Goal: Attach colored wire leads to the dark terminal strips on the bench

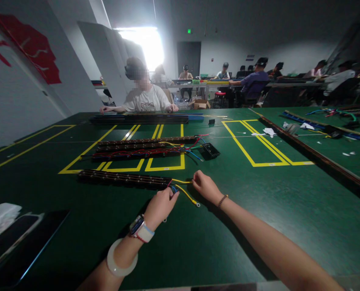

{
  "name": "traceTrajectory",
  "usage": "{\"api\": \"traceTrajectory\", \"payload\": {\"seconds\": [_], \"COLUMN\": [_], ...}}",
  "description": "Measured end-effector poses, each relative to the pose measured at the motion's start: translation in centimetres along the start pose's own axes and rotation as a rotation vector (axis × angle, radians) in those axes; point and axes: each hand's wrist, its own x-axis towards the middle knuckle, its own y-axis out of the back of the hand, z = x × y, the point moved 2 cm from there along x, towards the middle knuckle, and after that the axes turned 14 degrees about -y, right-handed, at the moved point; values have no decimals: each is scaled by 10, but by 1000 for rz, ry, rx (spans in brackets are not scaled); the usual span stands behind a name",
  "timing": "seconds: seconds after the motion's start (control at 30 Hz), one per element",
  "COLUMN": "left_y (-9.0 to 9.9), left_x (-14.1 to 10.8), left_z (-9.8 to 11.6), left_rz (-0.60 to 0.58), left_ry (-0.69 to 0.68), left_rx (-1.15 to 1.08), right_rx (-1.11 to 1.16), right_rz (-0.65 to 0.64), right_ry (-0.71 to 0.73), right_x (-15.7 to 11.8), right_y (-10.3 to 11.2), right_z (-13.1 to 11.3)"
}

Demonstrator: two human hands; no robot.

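Observation:
A long black strip with wires along it (pixel 125 179) lies crosswise on the green table (pixel 259 226). Blue and yellow wires come out of its right end. My left hand (pixel 160 207) is closed at that end, its fingers pinched on the blue wires (pixel 174 188); a ring terminal (pixel 164 220) shows below the hand. To the right, my right hand (pixel 204 186) pinches the end of a yellow wire (pixel 181 181), hiding its tip. Between the hands, a second yellow wire (pixel 187 194) lies loose, ending in a ring terminal.
Beyond are more wired black strips (pixel 143 147) and a small black box (pixel 210 150). A long strip (pixel 313 151) runs along the right. Dark flat panels (pixel 31 246) lie at near left. A person (pixel 145 97) sits across the table; others sit farther back.

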Motion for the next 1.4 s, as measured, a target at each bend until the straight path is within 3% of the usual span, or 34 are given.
{"api": "traceTrajectory", "payload": {"seconds": [0.23, 0.43, 0.67, 0.83, 0.97, 1.13, 1.3, 1.4], "left_y": [-14, -16, -19, -21, -16, -14, -21, -26], "left_x": [14, 16, 20, 19, 16, 19, 27, 32], "left_z": [-17, -9, -4, -2, 5, 15, 19, 19], "left_rz": [-71, -77, -80, -45, 0, 91, 199, 242], "left_ry": [83, 169, 117, 107, 123, 77, 122, 165], "left_rx": [-615, -999, -916, -878, -869, -1110, -1422, -1559], "right_rx": [2, 44, 14, 106, 165, -88, -440, -570], "right_rz": [-134, -182, -101, -168, -140, -49, 21, 106], "right_ry": [76, 72, 90, 36, 18, 143, 323, 356], "right_x": [-14, -19, -19, -16, -16, -24, -37, -44], "right_y": [-6, -11, -11, -12, -5, -3, -9, -14], "right_z": [-17, -27, -33, -33, -36, -44, -56, -63]}}
